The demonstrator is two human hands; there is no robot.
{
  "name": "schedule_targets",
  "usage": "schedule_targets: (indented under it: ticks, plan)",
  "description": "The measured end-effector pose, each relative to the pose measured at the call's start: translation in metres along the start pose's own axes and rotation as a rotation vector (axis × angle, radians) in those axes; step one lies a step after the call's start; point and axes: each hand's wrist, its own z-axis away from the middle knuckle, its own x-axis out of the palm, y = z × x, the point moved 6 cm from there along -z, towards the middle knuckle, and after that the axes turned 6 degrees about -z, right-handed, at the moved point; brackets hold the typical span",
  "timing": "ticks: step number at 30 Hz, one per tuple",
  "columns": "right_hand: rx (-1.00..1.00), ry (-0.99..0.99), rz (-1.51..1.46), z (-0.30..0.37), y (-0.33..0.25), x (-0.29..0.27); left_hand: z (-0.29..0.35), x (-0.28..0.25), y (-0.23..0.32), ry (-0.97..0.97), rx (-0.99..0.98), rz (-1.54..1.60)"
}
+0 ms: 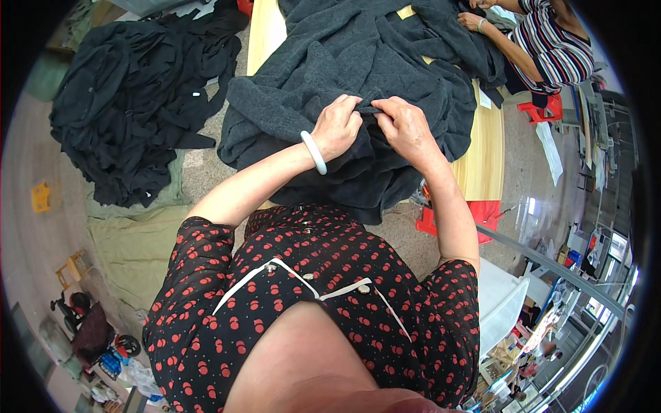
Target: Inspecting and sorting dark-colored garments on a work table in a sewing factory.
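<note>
A large dark grey garment (303,82) of thick, fuzzy cloth lies bunched over the table in front of me and hangs down its near edge. My left hand (337,127), below a white bangle, pinches a fold of it between thumb and fingers. Close beside it on the right, my right hand (405,131) pinches the same fold. A short stretch of cloth runs between the two sets of fingertips. Folds hide whatever lies under them, and I cannot make out which part of the garment I hold.
Pale wooden table (487,158) shows along the right. A big heap of black garments (138,103) lies at the left on green cloth (131,255). A co-worker in a striped top (551,48) handles dark cloth at the far right. Red stools (540,110) stand nearby.
</note>
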Motion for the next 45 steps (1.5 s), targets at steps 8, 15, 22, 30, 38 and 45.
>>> schedule_targets:
  ticks: [8, 15, 22, 30, 38, 45]
  plan:
    - [-0.052, 0.001, 0.007, 0.003, -0.001, -0.002, -0.007, -0.012, 0.016, -0.165, 0.27, -0.029]
    - [0.294, -0.022, -0.959, -0.01, 0.012, -0.002, -0.027, -0.039, 0.02, -0.414, 0.012, 0.411]
    - [0.334, -0.055, -1.059, -0.027, 0.001, 0.002, -0.027, -0.082, 0.046, 0.169, 0.357, -0.129]
    - [0.049, 0.227, -1.171, -0.075, -0.045, -0.023, 0.05, -0.052, 0.029, 0.258, 0.039, -0.156]
    - [-0.138, 0.327, -1.309, -0.104, -0.056, -0.078, 0.098, -0.077, -0.063, -0.188, -0.457, 0.439]
    - [-0.18, 0.375, -1.476, -0.1, -0.06, -0.129, 0.075, -0.145, -0.091, 0.061, -0.474, 0.431]
